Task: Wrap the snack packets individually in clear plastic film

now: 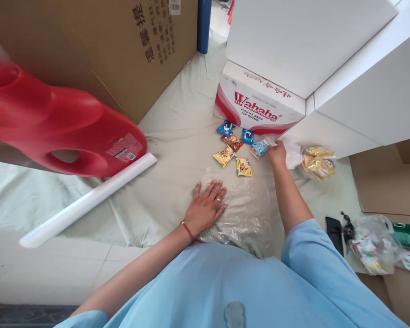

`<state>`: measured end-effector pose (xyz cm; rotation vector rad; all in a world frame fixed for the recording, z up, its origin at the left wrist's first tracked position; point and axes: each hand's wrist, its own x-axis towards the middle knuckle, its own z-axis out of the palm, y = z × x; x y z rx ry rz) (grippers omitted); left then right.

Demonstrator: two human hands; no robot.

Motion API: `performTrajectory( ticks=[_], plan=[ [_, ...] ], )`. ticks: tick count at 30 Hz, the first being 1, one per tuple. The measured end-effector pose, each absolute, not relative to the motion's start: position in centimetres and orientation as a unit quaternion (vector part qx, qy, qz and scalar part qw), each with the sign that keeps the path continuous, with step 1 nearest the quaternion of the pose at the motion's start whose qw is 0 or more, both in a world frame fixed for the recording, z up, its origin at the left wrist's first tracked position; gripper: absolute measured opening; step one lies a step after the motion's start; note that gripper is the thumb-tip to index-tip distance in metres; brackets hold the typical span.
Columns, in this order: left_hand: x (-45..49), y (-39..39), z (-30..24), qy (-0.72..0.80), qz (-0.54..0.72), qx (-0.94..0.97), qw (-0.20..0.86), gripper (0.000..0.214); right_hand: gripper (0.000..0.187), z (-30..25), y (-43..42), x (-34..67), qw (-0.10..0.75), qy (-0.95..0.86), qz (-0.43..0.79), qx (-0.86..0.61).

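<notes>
My left hand lies flat with spread fingers at the left edge of a clear plastic bag on the pale green cloth. My right hand is at the small light-blue packet, fingers pinched at its right end. Close by on the cloth are two dark-blue snack packets, one at the left and one at the right. A brown cookie packet lies between them and two yellow cookie packets, one on the left and one on the right.
Behind the packets stands a white-and-red Wahaha water carton. A clear bag of yellow packets sits at the right. On the left are a red jug, a white roll and a large cardboard box. A phone lies lower right.
</notes>
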<state>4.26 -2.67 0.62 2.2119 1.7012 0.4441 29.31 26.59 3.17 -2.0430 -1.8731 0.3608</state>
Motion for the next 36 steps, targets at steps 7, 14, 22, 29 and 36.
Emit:
performTrajectory(
  ticks=[7, 14, 22, 29, 36],
  plan=[
    [4.2, -2.7, 0.6, 0.595, 0.164, 0.772, 0.151, 0.055, 0.063, 3.2, 25.4, 29.3, 0.043, -0.619, 0.156, -0.769],
    [4.2, -2.8, 0.7, 0.599, 0.149, 0.776, 0.13, 0.054, 0.038, 2.5, 27.6, 26.7, 0.099, -0.606, 0.179, -0.769],
    [4.4, -2.8, 0.6, 0.604, 0.133, 0.775, 0.128, 0.055, 0.023, 2.1, 23.3, 27.9, 0.261, -0.582, 0.215, -0.739],
    [3.7, -2.1, 0.6, 0.589, 0.111, 0.786, 0.148, 0.066, 0.044, 6.9, 13.4, 33.8, 0.366, -0.552, 0.496, -0.561],
    [2.2, 0.2, 1.0, 0.547, 0.075, 0.818, 0.158, 0.061, 0.028, 9.1, 7.5, 31.1, 0.029, -0.698, 0.6, -0.388]
  ],
)
